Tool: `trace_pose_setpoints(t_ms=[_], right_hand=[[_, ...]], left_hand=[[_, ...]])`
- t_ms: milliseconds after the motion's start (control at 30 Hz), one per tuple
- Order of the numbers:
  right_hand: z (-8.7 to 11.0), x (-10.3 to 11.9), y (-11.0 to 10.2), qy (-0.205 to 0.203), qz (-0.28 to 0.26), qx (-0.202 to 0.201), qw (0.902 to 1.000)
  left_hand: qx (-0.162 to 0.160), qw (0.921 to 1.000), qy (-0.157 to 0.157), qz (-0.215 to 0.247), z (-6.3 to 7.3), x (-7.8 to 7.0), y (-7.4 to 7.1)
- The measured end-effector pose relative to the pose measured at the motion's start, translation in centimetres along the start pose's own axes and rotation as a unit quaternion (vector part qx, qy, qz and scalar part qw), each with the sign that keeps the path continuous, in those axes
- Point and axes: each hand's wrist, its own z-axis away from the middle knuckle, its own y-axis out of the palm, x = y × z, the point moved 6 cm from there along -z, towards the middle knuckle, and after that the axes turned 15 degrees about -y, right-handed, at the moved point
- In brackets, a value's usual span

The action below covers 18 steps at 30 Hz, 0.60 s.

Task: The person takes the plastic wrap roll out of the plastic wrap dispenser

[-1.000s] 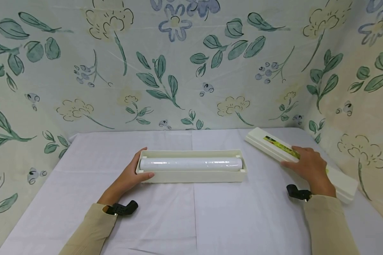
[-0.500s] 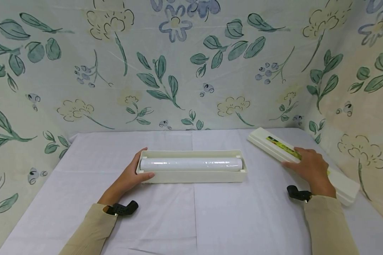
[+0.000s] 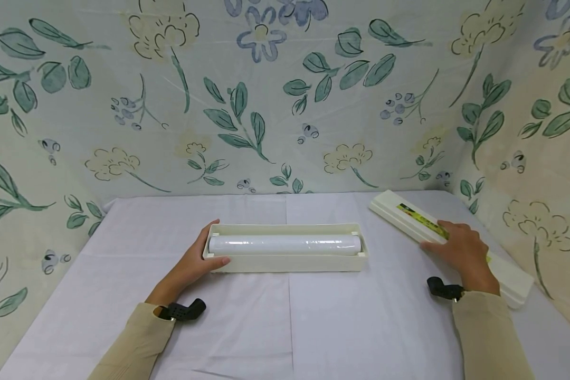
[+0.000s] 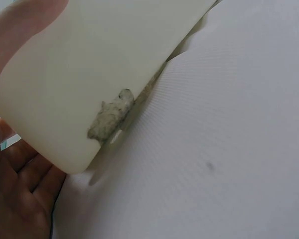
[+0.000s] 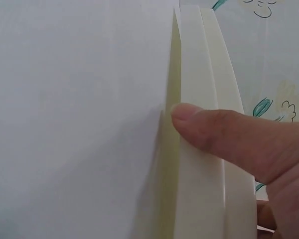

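Observation:
In the head view a long cream plastic wrap dispenser box lies in the middle, its top off. Inside it rests a shiny white roll of plastic wrap. My left hand grips the box's left end, thumb on the front wall and fingers behind. The left wrist view shows a greyish patch of residue low on the box wall. At the right, my right hand holds the cream lid, which bears a yellow-green label. Its thumb presses the lid's side edge, fingers on the far side.
A white cloth with fold creases covers the table. Behind it and along both sides hangs a floral curtain. The lid's lower end reaches close to the table's right edge.
The lid in my right hand has shifted very slightly to the right and then settled. My left hand and the box have stayed in place.

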Motion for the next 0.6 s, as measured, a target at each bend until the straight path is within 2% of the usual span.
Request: trace_pose_setpoints(t_ms=[600], right_hand=[[0.05, -0.04, 0.17, 0.009, -0.004, 0.012, 0.9999]], left_hand=[[0.001, 1.0, 0.005, 0.003, 0.11, -0.16, -0.05]])
